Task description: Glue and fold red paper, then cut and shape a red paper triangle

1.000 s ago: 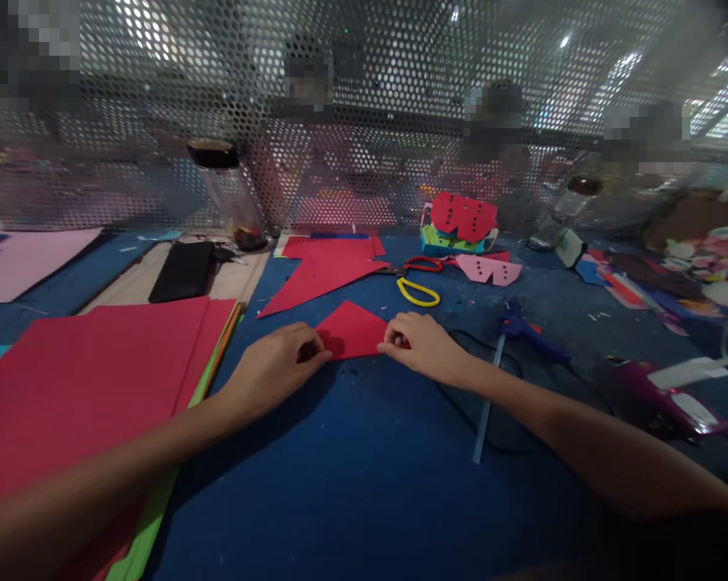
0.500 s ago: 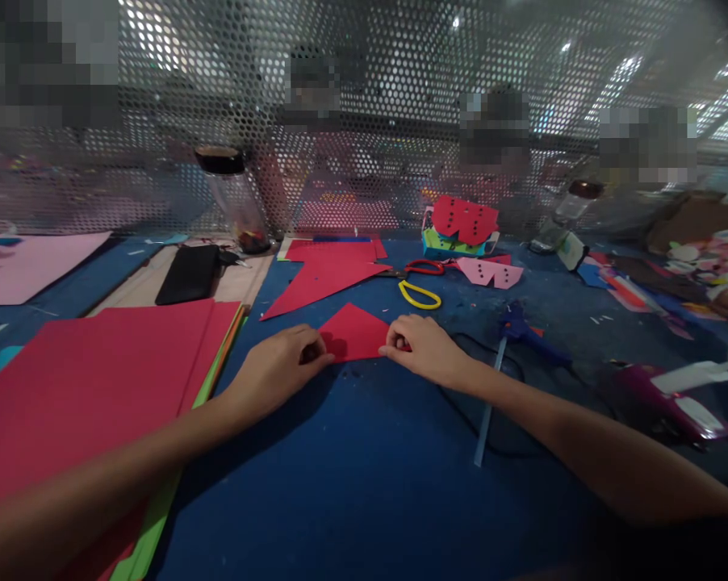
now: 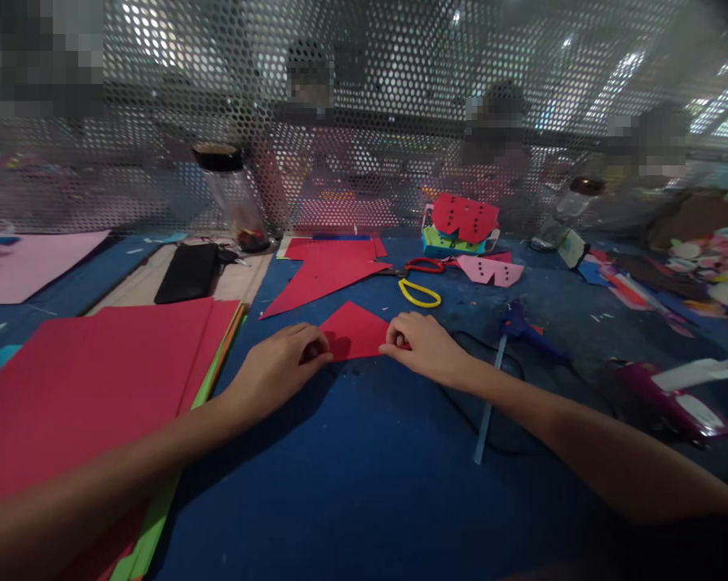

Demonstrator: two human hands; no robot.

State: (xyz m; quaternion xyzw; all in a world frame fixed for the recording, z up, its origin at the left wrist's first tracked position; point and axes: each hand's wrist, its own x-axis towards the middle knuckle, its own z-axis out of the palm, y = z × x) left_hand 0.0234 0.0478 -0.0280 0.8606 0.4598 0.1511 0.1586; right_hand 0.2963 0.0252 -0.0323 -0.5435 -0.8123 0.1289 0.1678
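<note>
A red sheet of paper (image 3: 357, 332), its top coming to a point, lies on the blue table between my hands. My left hand (image 3: 288, 355) pinches its left corner, thumb against the curled fingers. On the opposite corner my right hand (image 3: 421, 343) is closed, with a bit of red showing under the fingers. Just beyond the sheet lie a larger red paper piece (image 3: 328, 278) with a long slanted point and scissors (image 3: 420, 293) with one yellow and one red handle loop. The scissors' blades partly disappear by the red piece.
Stacked red and green sheets (image 3: 98, 379) cover the left side. Behind them lies a black phone-like object (image 3: 188, 273) near a jar (image 3: 236, 202). To the right are a blue glue gun (image 3: 527, 331) with its cord, a magenta device (image 3: 672, 399) and pink cut paper (image 3: 491, 271). Perforated metal stands behind.
Both hands stay on the paper's corners with almost no movement. The whole view has shifted very slightly.
</note>
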